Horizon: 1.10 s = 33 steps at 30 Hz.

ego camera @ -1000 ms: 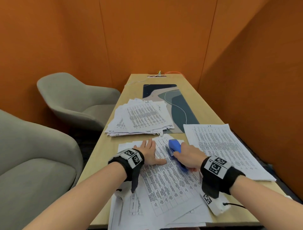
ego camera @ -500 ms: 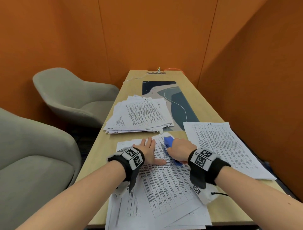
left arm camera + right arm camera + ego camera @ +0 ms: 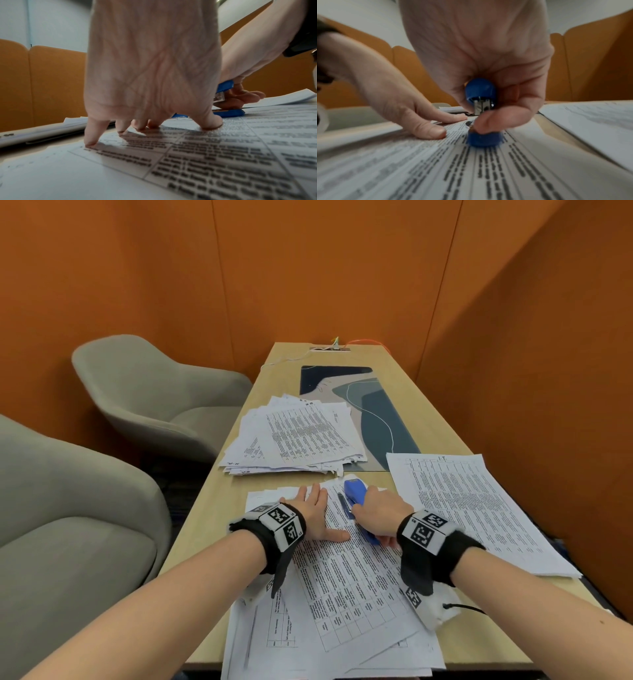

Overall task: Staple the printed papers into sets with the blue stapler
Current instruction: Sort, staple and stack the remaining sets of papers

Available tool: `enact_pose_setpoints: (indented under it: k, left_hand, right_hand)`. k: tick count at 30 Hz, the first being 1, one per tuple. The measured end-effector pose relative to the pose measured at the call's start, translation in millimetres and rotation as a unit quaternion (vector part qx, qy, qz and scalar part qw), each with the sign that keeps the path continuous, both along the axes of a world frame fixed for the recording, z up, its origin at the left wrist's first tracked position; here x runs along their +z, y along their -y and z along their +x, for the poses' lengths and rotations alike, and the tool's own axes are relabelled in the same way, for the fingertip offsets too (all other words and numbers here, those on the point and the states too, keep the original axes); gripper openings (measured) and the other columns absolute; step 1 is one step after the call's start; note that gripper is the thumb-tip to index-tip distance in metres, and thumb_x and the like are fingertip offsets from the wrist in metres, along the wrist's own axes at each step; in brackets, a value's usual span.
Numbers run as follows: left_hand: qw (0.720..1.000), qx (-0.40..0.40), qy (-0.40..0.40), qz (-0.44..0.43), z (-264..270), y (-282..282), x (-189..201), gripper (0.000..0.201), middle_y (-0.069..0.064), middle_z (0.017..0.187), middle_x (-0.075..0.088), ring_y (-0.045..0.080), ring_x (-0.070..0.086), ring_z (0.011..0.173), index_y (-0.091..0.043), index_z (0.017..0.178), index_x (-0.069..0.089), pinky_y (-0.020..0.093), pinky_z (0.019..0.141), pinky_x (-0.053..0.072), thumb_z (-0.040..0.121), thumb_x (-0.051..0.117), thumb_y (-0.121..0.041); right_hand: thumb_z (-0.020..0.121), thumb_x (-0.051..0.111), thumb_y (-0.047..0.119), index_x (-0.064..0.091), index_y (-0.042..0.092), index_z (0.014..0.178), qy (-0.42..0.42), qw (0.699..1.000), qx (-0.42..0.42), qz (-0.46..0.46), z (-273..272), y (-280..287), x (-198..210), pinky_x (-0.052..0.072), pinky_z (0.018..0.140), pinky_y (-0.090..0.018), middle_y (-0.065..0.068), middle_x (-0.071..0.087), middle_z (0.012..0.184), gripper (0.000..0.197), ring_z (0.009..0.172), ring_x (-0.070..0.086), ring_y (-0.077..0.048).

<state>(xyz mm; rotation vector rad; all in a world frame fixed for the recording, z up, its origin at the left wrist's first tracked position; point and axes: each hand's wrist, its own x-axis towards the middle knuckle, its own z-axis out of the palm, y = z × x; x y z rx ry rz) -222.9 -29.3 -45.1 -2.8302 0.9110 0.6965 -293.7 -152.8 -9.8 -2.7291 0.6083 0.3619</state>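
The blue stapler [image 3: 355, 494] lies at the top corner of the printed set [image 3: 359, 587] in front of me. My right hand [image 3: 375, 510] grips it from above, fingers curled round its upper arm [image 3: 480, 88]. Its mouth stands open and its base [image 3: 483, 138] rests on the sheets. My left hand [image 3: 313, 510] lies flat just left of the stapler, its fingertips [image 3: 91, 140] pressing the paper down. The left wrist view shows the stapler [image 3: 224, 88] at the right, under my right hand [image 3: 248, 65].
A loose pile of printed sheets [image 3: 294, 440] lies behind my hands. A second stack [image 3: 476, 508] lies on the right. A dark desk mat [image 3: 373, 412] runs down the wooden table [image 3: 212, 508]. Two grey armchairs [image 3: 150, 392] stand left, and orange walls close in.
My right hand has slid the stapler left and slightly away, toward the papers' top corner. The left hand has stayed flat on the sheets.
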Motion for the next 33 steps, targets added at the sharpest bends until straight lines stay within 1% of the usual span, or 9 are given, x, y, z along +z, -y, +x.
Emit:
enact_pose_setpoints:
  k: [6, 13, 15, 18, 21, 26, 29, 31, 33]
  left_hand:
    - [1.000, 0.003, -0.008, -0.006, 1, 1, -3, 0.110, 0.007, 0.159, -0.019, 0.029, -0.011, 0.148, -0.010, 0.151, -0.012, 0.059, 0.115, 0.009, 0.081, 0.043, -0.074]
    - [1.000, 0.013, -0.006, 0.001, 1, 2, -1, 0.110, 0.006, 0.159, -0.018, 0.028, -0.011, 0.148, -0.010, 0.151, -0.011, 0.059, 0.116, 0.012, 0.081, 0.042, -0.075]
    - [1.000, 0.013, 0.003, 0.015, -1, 3, 3, 0.111, 0.007, 0.160, -0.015, 0.028, -0.008, 0.148, -0.009, 0.151, -0.010, 0.057, 0.116, 0.014, 0.080, 0.042, -0.076]
    - [1.000, 0.008, 0.016, 0.017, -2, 6, 11, 0.114, 0.015, 0.160, -0.006, 0.030, 0.001, 0.148, -0.004, 0.151, -0.005, 0.053, 0.116, 0.017, 0.079, 0.047, -0.075]
    - [1.000, 0.008, -0.012, 0.022, -7, 11, 17, 0.121, 0.022, 0.158, -0.008, 0.031, -0.003, 0.148, 0.000, 0.150, -0.008, 0.048, 0.119, 0.013, 0.076, 0.050, -0.076]
    - [0.998, 0.058, -0.026, 0.013, -21, 15, 8, 0.136, 0.009, 0.158, -0.023, 0.028, -0.018, 0.146, -0.009, 0.149, -0.019, 0.056, 0.116, -0.002, 0.063, 0.051, -0.087]
    - [0.999, 0.045, -0.018, 0.023, -29, 13, 20, 0.129, 0.008, 0.159, -0.021, 0.029, -0.018, 0.146, -0.009, 0.150, -0.018, 0.051, 0.116, -0.005, 0.069, 0.051, -0.083]
    - [0.999, 0.032, -0.015, 0.030, -35, 12, 29, 0.123, 0.009, 0.159, -0.020, 0.028, -0.018, 0.146, -0.007, 0.149, -0.017, 0.046, 0.116, -0.007, 0.074, 0.050, -0.079]
    - [0.999, 0.030, -0.009, 0.033, -39, 12, 33, 0.121, 0.009, 0.159, -0.019, 0.028, -0.018, 0.146, -0.007, 0.149, -0.018, 0.046, 0.116, -0.008, 0.076, 0.049, -0.077]
  right_hand:
    - [0.097, 0.039, 0.023, 0.043, 0.006, 0.127, 0.014, 1.000, -0.023, -0.013, 6, -6, -4, 0.038, 0.073, -0.028, -0.010, 0.055, 0.125, 0.035, 0.111, 0.057, -0.027]
    - [0.095, 0.042, 0.020, 0.049, 0.007, 0.121, 0.011, 1.000, -0.025, 0.005, 14, -9, 5, 0.041, 0.073, -0.028, -0.011, 0.060, 0.122, 0.030, 0.108, 0.059, -0.028]
    - [0.095, 0.042, 0.020, 0.051, 0.007, 0.116, 0.011, 1.000, -0.017, 0.016, 15, -8, 7, 0.042, 0.065, -0.028, -0.012, 0.062, 0.119, 0.026, 0.092, 0.061, -0.028]
    - [0.095, 0.042, 0.022, 0.046, 0.007, 0.086, 0.009, 1.000, -0.005, 0.025, 11, -4, 9, 0.038, 0.050, -0.026, -0.016, 0.066, 0.106, 0.018, 0.057, 0.048, -0.021]
    - [0.094, 0.045, 0.026, 0.040, 0.011, 0.070, 0.000, 0.999, 0.008, 0.034, 7, 1, 9, 0.042, 0.051, -0.027, -0.012, 0.061, 0.084, 0.028, 0.059, 0.052, -0.024]
    - [0.094, 0.043, 0.033, 0.045, 0.008, 0.082, -0.012, 0.999, 0.018, 0.035, 4, 4, 5, 0.040, 0.051, -0.027, -0.010, 0.060, 0.085, 0.028, 0.066, 0.054, -0.025]
    - [0.095, 0.043, 0.036, 0.045, 0.004, 0.122, -0.007, 1.000, 0.006, 0.023, 5, 3, 0, 0.043, 0.068, -0.031, -0.014, 0.061, 0.118, 0.041, 0.094, 0.060, -0.030]
    - [0.096, 0.042, 0.033, 0.045, 0.005, 0.128, 0.005, 1.000, -0.009, 0.015, 8, 1, -4, 0.039, 0.078, -0.029, -0.013, 0.057, 0.127, 0.043, 0.111, 0.057, -0.030]
    - [0.096, 0.041, 0.031, 0.047, 0.005, 0.126, 0.010, 1.000, -0.017, 0.013, 14, -1, -7, 0.039, 0.078, -0.029, -0.012, 0.057, 0.126, 0.039, 0.111, 0.057, -0.029]
